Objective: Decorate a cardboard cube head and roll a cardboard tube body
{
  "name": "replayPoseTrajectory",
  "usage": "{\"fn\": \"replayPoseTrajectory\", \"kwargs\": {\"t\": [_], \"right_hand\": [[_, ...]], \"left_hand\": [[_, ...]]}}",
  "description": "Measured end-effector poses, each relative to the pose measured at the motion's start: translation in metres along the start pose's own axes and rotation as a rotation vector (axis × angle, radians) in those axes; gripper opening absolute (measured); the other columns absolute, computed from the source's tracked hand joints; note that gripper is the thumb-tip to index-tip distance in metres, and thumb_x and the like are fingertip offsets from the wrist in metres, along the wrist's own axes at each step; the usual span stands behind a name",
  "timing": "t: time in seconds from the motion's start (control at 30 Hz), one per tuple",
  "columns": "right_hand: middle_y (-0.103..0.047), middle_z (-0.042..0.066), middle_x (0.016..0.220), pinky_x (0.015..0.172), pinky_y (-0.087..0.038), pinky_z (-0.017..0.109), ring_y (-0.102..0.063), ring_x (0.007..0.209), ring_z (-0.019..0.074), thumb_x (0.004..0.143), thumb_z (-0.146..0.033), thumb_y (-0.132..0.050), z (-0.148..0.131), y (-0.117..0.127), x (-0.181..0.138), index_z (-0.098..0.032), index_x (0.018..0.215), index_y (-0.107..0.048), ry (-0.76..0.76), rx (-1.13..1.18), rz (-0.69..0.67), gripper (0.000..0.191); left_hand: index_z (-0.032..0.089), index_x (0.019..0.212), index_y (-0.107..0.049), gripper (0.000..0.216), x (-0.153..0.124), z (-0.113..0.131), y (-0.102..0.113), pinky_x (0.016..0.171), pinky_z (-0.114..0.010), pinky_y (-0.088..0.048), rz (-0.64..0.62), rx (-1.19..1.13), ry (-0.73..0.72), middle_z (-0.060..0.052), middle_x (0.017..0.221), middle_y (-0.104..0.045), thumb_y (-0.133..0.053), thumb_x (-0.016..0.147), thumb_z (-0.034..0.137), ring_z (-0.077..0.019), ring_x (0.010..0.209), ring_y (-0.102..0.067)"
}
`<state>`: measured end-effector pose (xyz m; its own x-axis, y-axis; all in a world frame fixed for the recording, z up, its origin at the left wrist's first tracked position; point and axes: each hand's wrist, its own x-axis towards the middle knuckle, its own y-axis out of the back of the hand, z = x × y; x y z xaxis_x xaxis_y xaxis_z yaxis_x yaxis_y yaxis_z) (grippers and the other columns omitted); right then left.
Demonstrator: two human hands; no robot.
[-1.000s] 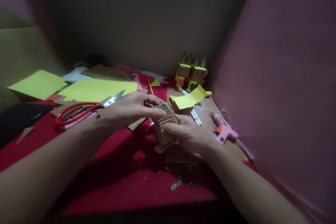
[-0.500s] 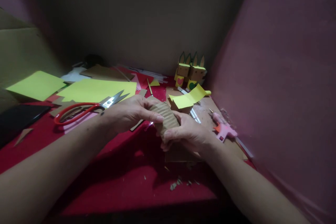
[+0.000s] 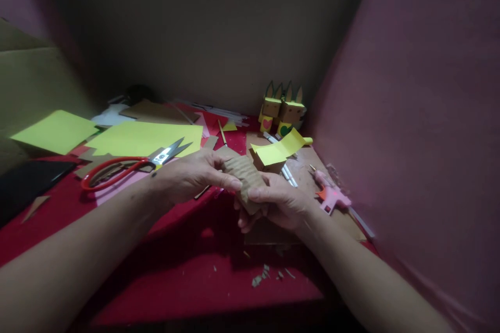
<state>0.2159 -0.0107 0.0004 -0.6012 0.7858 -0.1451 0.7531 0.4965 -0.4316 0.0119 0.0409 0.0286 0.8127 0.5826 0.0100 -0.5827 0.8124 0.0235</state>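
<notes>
Both hands gripping corrugated cardboard, scissors near

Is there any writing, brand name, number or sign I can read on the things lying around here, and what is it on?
No words, brands or numbers can be read.
Red heart shape: on the left cardboard figure.
Green shape: on the right cardboard figure; too small to make out.
Scissors, pink glue gun, yellow paper and the corrugated cardboard held by the left hand and right hand: no print visible.
</notes>
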Motion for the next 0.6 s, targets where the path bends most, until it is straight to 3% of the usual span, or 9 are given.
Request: {"fn": "replayPoseTrajectory", "kwargs": {"t": [0.13, 0.23, 0.43, 0.6], "right_hand": [[-0.068, -0.004, 0.074, 0.057, -0.054, 0.022, -0.063, 0.061, 0.0112, 0.060, -0.022, -0.093, -0.004, -0.005, -0.003, -0.018, 0.099, -0.065, 0.045, -0.266, 0.181, 0.048], [-0.067, -0.005, 0.075, 0.054, -0.050, 0.021, -0.059, 0.061, 0.0106, 0.055, -0.017, -0.095, -0.005, -0.009, -0.003, -0.019, 0.097, -0.066, 0.057, -0.396, 0.251, 0.052], [-0.065, -0.005, 0.079, 0.061, -0.049, 0.025, -0.060, 0.066, 0.0120, 0.066, -0.021, -0.090, -0.002, -0.010, -0.002, -0.022, 0.109, -0.064, 0.116, -0.360, 0.167, 0.051], [-0.068, 0.000, 0.106, 0.089, -0.052, 0.032, -0.063, 0.096, 0.0174, 0.074, -0.023, -0.084, -0.001, -0.007, -0.003, -0.023, 0.120, -0.061, 0.257, -0.554, 0.137, 0.051]], "left_hand": [[0.020, 0.084, -0.080, 0.011, 0.000, 0.001, -0.006, 0.084, -0.035, -0.055, 0.147, 0.041, 0.088, -0.002, 0.083, -0.078, -0.080, 0.073, 0.021, -0.0208, 0.081, -0.072], [0.022, 0.083, -0.078, 0.015, -0.001, 0.006, -0.014, 0.084, -0.035, -0.054, 0.237, 0.125, 0.121, 0.000, 0.084, -0.077, -0.081, 0.068, 0.021, -0.0206, 0.083, -0.071], [0.019, 0.076, -0.077, 0.010, -0.005, 0.017, -0.016, 0.084, -0.036, -0.055, 0.275, 0.213, 0.063, -0.003, 0.089, -0.074, -0.079, 0.069, 0.027, -0.0231, 0.088, -0.069], [0.020, 0.070, -0.079, 0.014, -0.008, 0.019, -0.013, 0.091, -0.036, -0.053, 0.319, 0.307, -0.041, -0.006, 0.103, -0.071, -0.078, 0.074, 0.033, -0.0241, 0.099, -0.066]]}}
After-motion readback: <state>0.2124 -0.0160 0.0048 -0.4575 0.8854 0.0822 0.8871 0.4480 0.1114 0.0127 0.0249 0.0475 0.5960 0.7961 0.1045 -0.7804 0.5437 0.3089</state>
